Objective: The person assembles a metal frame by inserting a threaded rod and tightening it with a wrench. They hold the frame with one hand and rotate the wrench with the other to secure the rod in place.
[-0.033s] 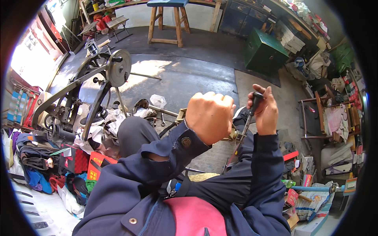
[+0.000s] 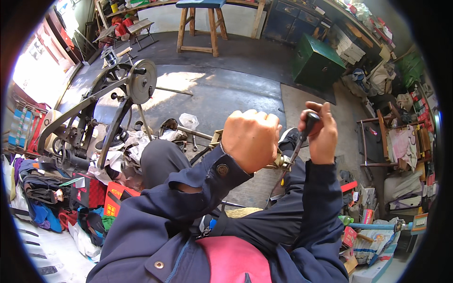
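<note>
My left hand (image 2: 250, 141) is closed in a fist, knuckles up, over a long metal piece in front of my knees. A brass-coloured end of this metal piece (image 2: 283, 162) sticks out on the fist's right; the rest under the fingers is hidden. Between the thumb and fingers of my right hand (image 2: 323, 134) is the black handle of a screwdriver (image 2: 302, 137). Its shaft slants down and left, passing at the brass-coloured end. Whether the tip touches anything I cannot make out.
A black hand-cranked machine with a grey wheel (image 2: 142, 81) stands at the left. Farther off are a wooden stool (image 2: 197, 48) and a green box (image 2: 317, 61). Bags and cloth (image 2: 45, 184) lie at the left; a wooden chair (image 2: 384, 134) stands at the right.
My right hand has shifted slightly to the right, and the screwdriver's handle has moved right and a little down with it. My left fist has stayed in place.
</note>
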`<state>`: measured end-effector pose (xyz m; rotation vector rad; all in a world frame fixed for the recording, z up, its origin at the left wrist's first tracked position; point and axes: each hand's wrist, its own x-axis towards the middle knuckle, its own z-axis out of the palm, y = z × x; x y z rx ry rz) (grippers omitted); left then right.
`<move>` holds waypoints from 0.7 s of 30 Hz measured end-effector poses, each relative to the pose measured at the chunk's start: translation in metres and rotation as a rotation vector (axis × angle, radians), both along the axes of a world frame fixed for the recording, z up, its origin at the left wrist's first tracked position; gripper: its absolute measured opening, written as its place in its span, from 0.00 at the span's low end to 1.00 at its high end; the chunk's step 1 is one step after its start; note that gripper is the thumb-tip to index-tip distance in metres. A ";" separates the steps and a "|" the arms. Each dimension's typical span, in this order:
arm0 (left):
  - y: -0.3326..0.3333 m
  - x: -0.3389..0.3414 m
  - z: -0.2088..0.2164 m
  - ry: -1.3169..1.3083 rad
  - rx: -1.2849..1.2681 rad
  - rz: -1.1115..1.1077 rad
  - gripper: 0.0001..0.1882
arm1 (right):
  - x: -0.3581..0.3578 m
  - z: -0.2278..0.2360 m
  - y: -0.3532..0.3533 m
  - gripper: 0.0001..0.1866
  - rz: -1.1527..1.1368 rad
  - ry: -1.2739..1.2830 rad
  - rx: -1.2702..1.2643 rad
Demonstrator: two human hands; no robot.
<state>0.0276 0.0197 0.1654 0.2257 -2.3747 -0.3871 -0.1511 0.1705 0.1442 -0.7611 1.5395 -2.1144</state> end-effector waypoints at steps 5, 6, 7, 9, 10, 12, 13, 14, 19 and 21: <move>0.001 -0.001 -0.001 0.011 0.020 0.010 0.10 | 0.086 0.039 0.030 0.18 -0.047 0.407 0.189; 0.002 -0.001 -0.001 0.003 0.024 0.004 0.10 | 0.104 0.034 0.036 0.15 -0.118 0.376 0.178; 0.003 -0.002 -0.001 0.010 0.028 -0.003 0.10 | 0.120 0.028 0.043 0.12 -0.138 0.380 0.152; 0.004 -0.003 -0.001 0.018 0.033 -0.014 0.09 | 0.146 0.012 0.060 0.10 -0.169 0.467 0.156; 0.004 -0.004 -0.001 0.022 0.032 -0.021 0.09 | 0.156 0.000 0.068 0.12 -0.183 0.572 0.165; 0.003 -0.005 -0.001 0.032 0.028 -0.022 0.09 | 0.180 -0.032 0.079 0.17 -0.294 0.720 0.307; 0.001 -0.002 -0.001 0.036 0.030 -0.016 0.09 | 0.192 -0.050 0.085 0.22 -0.295 0.641 0.343; -0.001 0.000 -0.001 0.048 0.034 -0.010 0.09 | 0.203 -0.070 0.089 0.28 -0.332 0.549 0.376; -0.003 0.006 0.000 0.049 0.033 -0.016 0.09 | 0.200 -0.164 0.088 0.36 -0.157 0.201 0.232; -0.003 0.007 0.000 0.049 0.041 -0.015 0.09 | 0.188 -0.181 0.088 0.35 -0.150 0.164 0.189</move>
